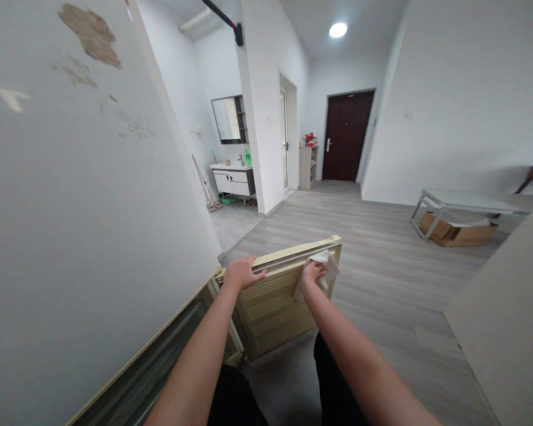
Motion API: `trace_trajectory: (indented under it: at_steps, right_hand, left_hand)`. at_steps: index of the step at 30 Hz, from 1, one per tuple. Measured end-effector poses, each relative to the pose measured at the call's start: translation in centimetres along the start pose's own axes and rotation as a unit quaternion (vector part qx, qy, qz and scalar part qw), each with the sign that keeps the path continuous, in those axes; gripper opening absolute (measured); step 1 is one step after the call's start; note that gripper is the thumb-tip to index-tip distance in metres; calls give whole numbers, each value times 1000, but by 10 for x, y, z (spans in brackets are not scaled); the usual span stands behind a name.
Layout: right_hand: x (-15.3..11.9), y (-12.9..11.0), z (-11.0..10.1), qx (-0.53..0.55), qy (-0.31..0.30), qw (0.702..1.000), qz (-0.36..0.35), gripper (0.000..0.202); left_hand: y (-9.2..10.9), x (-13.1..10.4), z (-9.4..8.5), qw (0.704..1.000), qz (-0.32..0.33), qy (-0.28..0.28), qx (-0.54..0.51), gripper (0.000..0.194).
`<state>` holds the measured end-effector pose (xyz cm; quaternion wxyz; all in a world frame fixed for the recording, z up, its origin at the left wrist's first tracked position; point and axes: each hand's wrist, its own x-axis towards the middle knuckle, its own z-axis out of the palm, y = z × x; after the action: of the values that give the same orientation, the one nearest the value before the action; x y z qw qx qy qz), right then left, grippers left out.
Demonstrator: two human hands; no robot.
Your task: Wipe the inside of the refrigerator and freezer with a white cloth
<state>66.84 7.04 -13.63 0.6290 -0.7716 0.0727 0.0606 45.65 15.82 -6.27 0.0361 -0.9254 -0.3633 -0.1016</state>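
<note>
A pale wooden slatted panel (270, 307) stands on edge on the floor in front of my legs. My left hand (241, 273) grips its top edge near the left corner. My right hand (313, 273) presses a white cloth (326, 260) against the panel's upper right part, just below the top rail. A second framed panel with glass (169, 355) leans against the white wall to my left.
White wall (71, 225) with peeling paint close on the left. Grey wood floor (373, 278) stretches ahead to a dark door (346, 136). Glass low table (462, 204) with a cardboard box (457, 232) beneath at right. Washbasin cabinet (233, 180) and mirror at back left.
</note>
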Motion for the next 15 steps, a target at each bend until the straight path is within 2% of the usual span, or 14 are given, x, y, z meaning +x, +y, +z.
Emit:
trace_trajectory:
  at_steps: [3,8,13,15]
  right_hand:
    - [-50,19,18,17,-33,999,0,74]
    - [-137,55,41,18,-154,988,-14,81]
    - [-216,93,64,16,-207,977,-45,92]
    - [-237,104,74,10,-215,974,-65,86]
  left_hand:
    - [0,1,0,1000,4,6,-3,58]
    - [3,1,-1,1000,1,8,0,57]
    - [4,0,-3,1000,-9,6,6,56]
    - [4,0,-3,1000,-8,6,7,55]
